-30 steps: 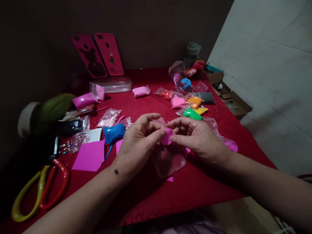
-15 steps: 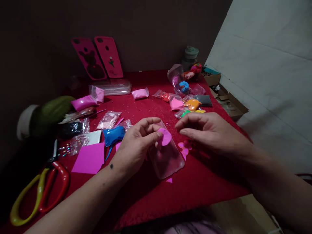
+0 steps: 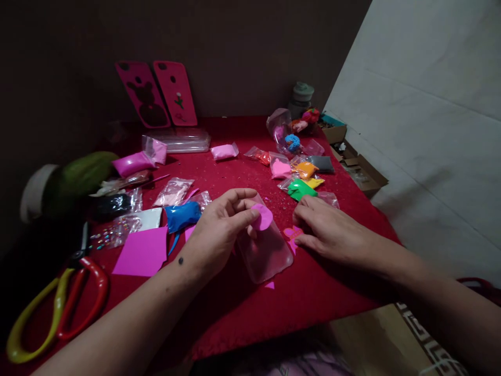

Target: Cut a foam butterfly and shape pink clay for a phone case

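My left hand (image 3: pixel 223 230) is closed in a pinch on a round pink cutout (image 3: pixel 263 218), holding it above a clear phone case (image 3: pixel 268 258). The case lies flat on the red cloth, its upper part behind the fingers. On the cloth right of the case, my right hand (image 3: pixel 323 224) has its fingers curled down and thumb near the index finger. Its tips are at a pink flower-shaped cutout (image 3: pixel 290 233) with orange edging, which they partly cover. What is between these fingertips is hidden. A small pink scrap (image 3: pixel 270 285) lies below the case.
Scissors (image 3: pixel 81 256) with red and yellow handles lie at left, beside a pink sheet (image 3: pixel 141 253) and a blue clay packet (image 3: pixel 183 215). Green clay (image 3: pixel 300 189) sits just beyond my right hand. Decorated phone cases (image 3: pixel 176 94) lean on the back wall; cardboard boxes (image 3: pixel 362 169) stand at right.
My right hand has come down to the cloth at the flower-shaped cutout, uncovering the green clay packet. My left hand keeps its pinch on the round cutout. The view has shifted slightly.
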`<action>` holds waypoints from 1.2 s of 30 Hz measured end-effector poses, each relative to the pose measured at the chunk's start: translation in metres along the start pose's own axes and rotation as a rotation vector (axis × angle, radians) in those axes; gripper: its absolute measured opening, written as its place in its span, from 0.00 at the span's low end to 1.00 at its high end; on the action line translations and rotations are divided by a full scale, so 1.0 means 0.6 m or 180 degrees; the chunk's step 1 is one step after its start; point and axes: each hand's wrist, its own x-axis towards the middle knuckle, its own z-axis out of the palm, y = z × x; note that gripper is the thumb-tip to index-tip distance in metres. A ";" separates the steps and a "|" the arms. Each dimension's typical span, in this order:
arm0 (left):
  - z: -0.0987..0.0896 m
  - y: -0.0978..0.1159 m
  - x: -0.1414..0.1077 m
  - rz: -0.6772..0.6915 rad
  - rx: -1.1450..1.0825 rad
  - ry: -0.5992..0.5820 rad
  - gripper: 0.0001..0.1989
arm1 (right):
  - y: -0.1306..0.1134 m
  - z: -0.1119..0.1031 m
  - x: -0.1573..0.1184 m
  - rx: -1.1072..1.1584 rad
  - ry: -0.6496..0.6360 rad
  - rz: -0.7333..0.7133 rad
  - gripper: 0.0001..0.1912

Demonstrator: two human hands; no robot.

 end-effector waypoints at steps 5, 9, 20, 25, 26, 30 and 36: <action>0.001 0.002 0.000 -0.0057 0.0068 0.0074 0.18 | -0.002 -0.011 0.001 0.0702 0.0024 0.0149 0.04; 0.004 0.001 0.000 -0.0102 0.0110 0.0048 0.18 | -0.017 -0.035 0.002 0.1743 0.0442 0.0348 0.07; 0.004 -0.005 0.003 -0.0006 0.0221 -0.0062 0.16 | -0.060 -0.044 0.041 0.3561 0.0129 -0.0036 0.23; 0.002 -0.009 0.007 -0.0024 0.0169 -0.0039 0.16 | -0.050 -0.030 0.052 0.3700 0.0321 0.0120 0.36; 0.003 -0.010 0.008 -0.0037 0.0155 -0.0063 0.16 | -0.047 -0.029 0.054 0.3682 0.0317 0.0137 0.37; 0.004 -0.014 0.011 -0.0084 0.0120 -0.0154 0.15 | -0.042 -0.025 0.059 0.3443 0.0229 0.0104 0.39; 0.006 -0.014 0.011 -0.0151 0.0085 -0.0291 0.16 | -0.042 -0.022 0.057 0.3132 0.0341 -0.0009 0.37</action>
